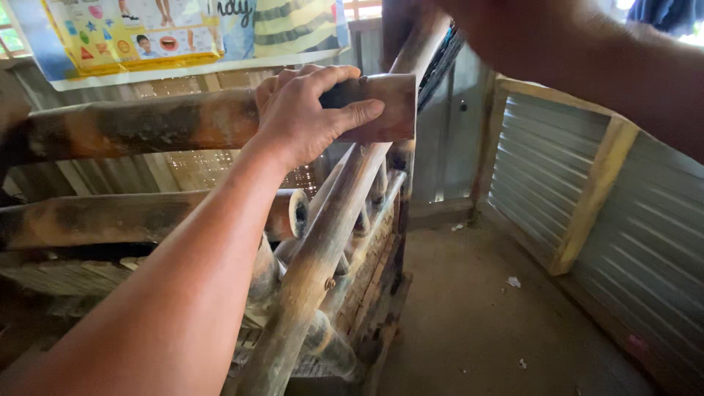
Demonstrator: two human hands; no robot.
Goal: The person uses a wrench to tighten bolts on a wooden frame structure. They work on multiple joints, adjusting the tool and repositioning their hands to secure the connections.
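My left hand (308, 110) grips the end of a thick horizontal bamboo pole (147, 125), the top rail of a bamboo frame. The fingers wrap over the pole near its cut end, the thumb lying along its front. A slanted bamboo pole (323, 249) runs up from the lower middle and crosses behind that end. My right arm (587, 59) reaches in from the upper right toward the top of the slanted pole; its hand is out of view beyond the top edge. A second horizontal bamboo pole (132, 216) lies lower, its hollow cut end facing right.
Several thinner bamboo pieces and a woven panel (367, 271) stand under the poles. Corrugated metal walls with wooden framing (594, 191) close the right side. A dirt floor (477, 315) carries small scraps. A colourful poster (147, 33) hangs at the top left.
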